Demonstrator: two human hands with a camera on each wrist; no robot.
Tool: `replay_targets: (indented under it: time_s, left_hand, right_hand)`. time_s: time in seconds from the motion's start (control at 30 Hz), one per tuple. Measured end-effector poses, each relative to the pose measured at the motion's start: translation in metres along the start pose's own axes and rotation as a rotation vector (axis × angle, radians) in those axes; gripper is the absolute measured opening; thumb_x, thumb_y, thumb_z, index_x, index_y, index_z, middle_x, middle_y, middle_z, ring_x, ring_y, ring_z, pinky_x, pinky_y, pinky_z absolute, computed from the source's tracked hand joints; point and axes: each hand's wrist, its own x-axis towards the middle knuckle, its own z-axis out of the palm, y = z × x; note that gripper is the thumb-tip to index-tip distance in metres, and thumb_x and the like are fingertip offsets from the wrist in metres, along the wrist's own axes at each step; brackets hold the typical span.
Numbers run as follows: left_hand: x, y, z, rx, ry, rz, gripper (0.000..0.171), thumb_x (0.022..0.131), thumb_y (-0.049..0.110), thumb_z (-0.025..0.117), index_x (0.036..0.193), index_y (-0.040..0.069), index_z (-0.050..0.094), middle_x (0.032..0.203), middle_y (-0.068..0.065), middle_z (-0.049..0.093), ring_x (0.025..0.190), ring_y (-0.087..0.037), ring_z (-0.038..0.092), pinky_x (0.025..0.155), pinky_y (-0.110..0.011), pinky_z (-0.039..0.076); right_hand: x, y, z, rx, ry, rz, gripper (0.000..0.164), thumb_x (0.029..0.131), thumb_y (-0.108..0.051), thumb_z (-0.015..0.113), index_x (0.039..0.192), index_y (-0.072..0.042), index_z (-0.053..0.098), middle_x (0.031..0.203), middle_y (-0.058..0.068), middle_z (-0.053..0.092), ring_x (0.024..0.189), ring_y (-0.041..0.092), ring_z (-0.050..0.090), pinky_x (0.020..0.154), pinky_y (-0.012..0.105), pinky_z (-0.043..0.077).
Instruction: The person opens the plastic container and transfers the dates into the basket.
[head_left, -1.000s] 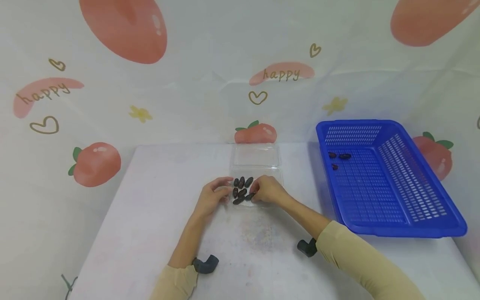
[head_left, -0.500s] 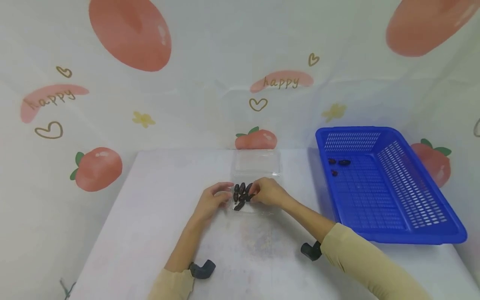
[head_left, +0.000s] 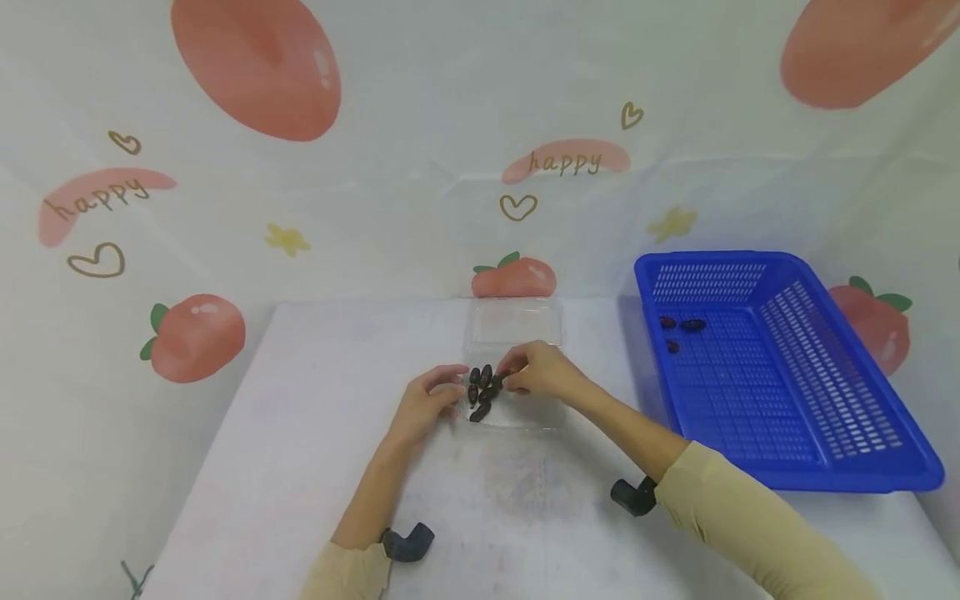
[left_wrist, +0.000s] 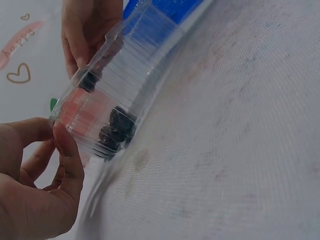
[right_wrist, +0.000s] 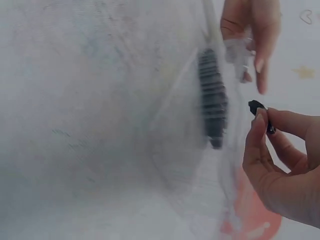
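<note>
Grip of right hand (head_left: 543,369) is pinching dark oval fruit (right_wrist: 256,106) between thumb and fingertips, above clear box (head_left: 532,412) at centre of head view. Left hand (head_left: 422,406), left of centre, is pinching box edge. More dark fruits (head_left: 489,393) are clustering along box's left side. Blue basket (head_left: 750,400) is standing on worktop (head_left: 322,375), right of frame, holding three fruits (head_left: 693,325).

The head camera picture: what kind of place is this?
Probably a little indoor work corner: there's a white table with a clear plastic box on it, and a wrinkled, fruit-printed backdrop behind.
</note>
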Motion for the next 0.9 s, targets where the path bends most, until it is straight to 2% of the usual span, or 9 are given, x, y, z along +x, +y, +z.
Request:
replay_targets:
  time_s: [0.13,0.3,0.5,0.67,0.77,0.9]
  left_hand:
    - [-0.001,0.0,0.0,0.006,0.003,-0.008,0.036,0.087,0.0,0.067,0.123,0.001,0.067,0.115,-0.018,0.059,0.079,-0.016,0.057,0.062,-0.025,0.053]
    - [-0.002,0.002,-0.002,0.021,0.011,-0.011,0.036,0.087,0.001,0.067,0.123,0.002,0.067,0.117,-0.019,0.059,0.079,-0.017,0.057,0.062,-0.027,0.054]
    - [-0.002,0.002,-0.005,0.012,-0.003,-0.022,0.037,0.088,0.001,0.067,0.125,0.003,0.066,0.119,-0.019,0.059,0.081,-0.018,0.057,0.064,-0.027,0.055]
    - [-0.001,0.002,-0.009,0.015,-0.005,-0.016,0.036,0.089,0.004,0.066,0.125,0.007,0.067,0.119,-0.017,0.059,0.08,-0.019,0.057,0.066,-0.027,0.055]
    - [0.0,0.003,-0.008,0.028,-0.023,-0.021,0.036,0.089,0.005,0.066,0.125,0.008,0.067,0.119,-0.016,0.059,0.082,-0.019,0.058,0.067,-0.028,0.056]
    - [0.001,0.004,-0.005,0.047,-0.023,-0.03,0.035,0.089,0.006,0.066,0.124,0.009,0.068,0.118,-0.015,0.06,0.083,-0.02,0.059,0.067,-0.029,0.057]
  right_hand:
    - [-0.005,-0.001,-0.014,0.145,-0.01,0.013,0.023,0.086,-0.007,0.072,0.108,-0.002,0.072,0.093,0.005,0.069,0.081,0.021,0.069,0.075,0.03,0.059]
    - [-0.012,0.004,-0.035,0.282,-0.015,-0.009,0.026,0.088,-0.006,0.071,0.113,0.0,0.07,0.101,0.011,0.067,0.092,0.026,0.069,0.082,0.031,0.058]
    - [-0.02,0.008,-0.06,0.346,0.001,0.002,0.029,0.09,-0.009,0.072,0.118,0.001,0.068,0.107,0.015,0.068,0.089,0.019,0.069,0.085,0.03,0.058]
    - [-0.029,0.013,-0.085,0.382,0.007,-0.003,0.032,0.094,-0.011,0.068,0.123,0.002,0.064,0.117,0.021,0.066,0.095,0.021,0.068,0.088,0.032,0.056]
    - [-0.038,0.021,-0.099,0.376,0.027,-0.005,0.034,0.095,-0.013,0.066,0.126,0.002,0.062,0.12,0.02,0.066,0.102,0.024,0.067,0.088,0.028,0.056]
    - [-0.053,0.03,-0.115,0.393,0.069,0.009,0.038,0.096,-0.018,0.067,0.128,0.002,0.061,0.119,0.015,0.066,0.102,0.02,0.068,0.09,0.029,0.055]
